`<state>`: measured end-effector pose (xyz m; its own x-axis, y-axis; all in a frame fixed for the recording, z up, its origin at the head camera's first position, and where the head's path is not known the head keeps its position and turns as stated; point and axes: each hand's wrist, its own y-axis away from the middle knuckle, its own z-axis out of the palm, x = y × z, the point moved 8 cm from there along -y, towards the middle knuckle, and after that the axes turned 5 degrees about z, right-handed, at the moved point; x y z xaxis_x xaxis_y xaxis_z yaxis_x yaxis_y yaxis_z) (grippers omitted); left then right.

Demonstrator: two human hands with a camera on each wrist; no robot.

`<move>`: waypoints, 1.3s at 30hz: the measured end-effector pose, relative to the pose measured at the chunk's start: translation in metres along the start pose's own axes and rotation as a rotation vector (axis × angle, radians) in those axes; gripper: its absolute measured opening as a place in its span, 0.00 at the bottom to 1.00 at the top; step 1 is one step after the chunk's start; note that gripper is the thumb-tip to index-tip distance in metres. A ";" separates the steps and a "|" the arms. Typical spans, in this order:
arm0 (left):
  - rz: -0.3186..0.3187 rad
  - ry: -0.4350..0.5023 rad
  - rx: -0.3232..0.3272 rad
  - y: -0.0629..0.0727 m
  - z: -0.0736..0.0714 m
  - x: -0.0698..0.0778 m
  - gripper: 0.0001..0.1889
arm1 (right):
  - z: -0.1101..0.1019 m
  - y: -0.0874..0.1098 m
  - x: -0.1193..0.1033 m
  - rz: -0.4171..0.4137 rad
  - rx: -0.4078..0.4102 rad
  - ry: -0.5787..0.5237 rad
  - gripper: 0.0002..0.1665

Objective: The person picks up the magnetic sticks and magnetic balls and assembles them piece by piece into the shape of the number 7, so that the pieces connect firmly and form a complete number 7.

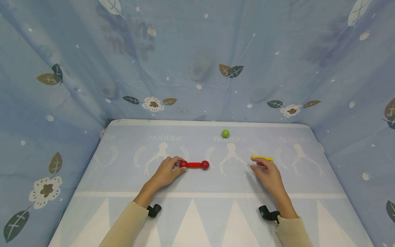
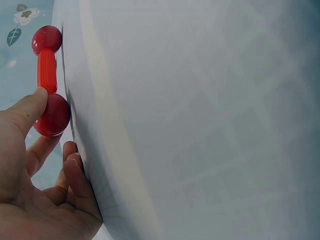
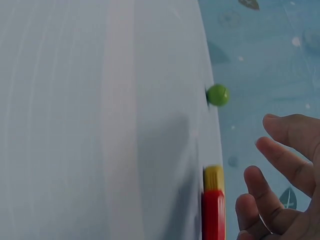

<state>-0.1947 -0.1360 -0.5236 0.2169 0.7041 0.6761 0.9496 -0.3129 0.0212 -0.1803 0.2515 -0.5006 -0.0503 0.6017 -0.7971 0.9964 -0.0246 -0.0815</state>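
Observation:
A dumbbell-shaped piece lies on the table, made of a red rod (image 1: 194, 165) between two glossy red balls. My left hand (image 1: 166, 172) pinches its left ball (image 2: 52, 116) between thumb and fingers, while the other ball (image 1: 205, 165) is free at the far end. On the right, my right hand (image 1: 269, 176) hovers with fingers spread and slightly bent, holding nothing. Beside its fingertips is a yellow stick (image 1: 262, 158). The right wrist view also shows a red stick (image 3: 213, 215) next to the yellow one; the hand hides it in the head view.
A green ball (image 1: 225, 133) rests near the table's back edge, right of centre. Patterned blue cloth (image 1: 197, 51) rises behind the table and along both sides. Each wrist carries a small black camera (image 1: 154, 210).

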 end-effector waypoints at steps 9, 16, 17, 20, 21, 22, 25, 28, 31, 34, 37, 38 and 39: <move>0.001 -0.001 0.002 0.000 0.000 0.000 0.19 | -0.026 -0.005 0.029 0.109 0.064 0.087 0.18; -0.002 0.002 0.003 0.001 0.001 -0.001 0.20 | -0.032 -0.010 0.043 0.165 0.066 0.136 0.17; -0.004 0.002 0.003 0.001 0.001 -0.001 0.20 | -0.032 -0.010 0.045 0.174 0.066 0.143 0.17; -0.011 0.005 0.003 0.001 0.001 -0.001 0.19 | -0.031 -0.009 0.048 0.193 0.060 0.145 0.17; -0.012 0.006 0.004 0.001 0.001 -0.001 0.19 | -0.031 -0.010 0.049 0.194 0.057 0.145 0.17; -0.013 0.007 0.006 0.001 0.001 -0.001 0.19 | -0.030 -0.010 0.050 0.195 0.054 0.147 0.17; -0.014 0.008 0.009 0.001 0.001 -0.001 0.19 | -0.029 -0.011 0.051 0.193 0.042 0.154 0.17; -0.015 0.006 0.010 0.001 0.001 -0.001 0.19 | -0.028 -0.011 0.051 0.190 0.029 0.162 0.18; -0.016 0.005 0.009 0.001 0.001 -0.001 0.19 | -0.027 -0.012 0.051 0.178 0.023 0.174 0.18; -0.014 0.005 0.011 0.001 0.000 0.000 0.19 | -0.027 -0.013 0.050 0.166 0.023 0.188 0.18; -0.012 0.002 0.012 0.001 -0.001 0.000 0.20 | -0.027 -0.013 0.049 0.160 0.027 0.195 0.17; -0.010 0.001 0.012 0.001 -0.001 0.001 0.20 | -0.026 -0.013 0.049 0.162 0.027 0.195 0.17; -0.011 0.000 0.012 0.001 -0.001 0.001 0.20 | -0.026 -0.013 0.049 0.162 0.026 0.195 0.17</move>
<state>-0.1935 -0.1365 -0.5222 0.2067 0.7072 0.6762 0.9545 -0.2976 0.0196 -0.1944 0.3023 -0.5229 0.1263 0.7309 -0.6708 0.9881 -0.1523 0.0201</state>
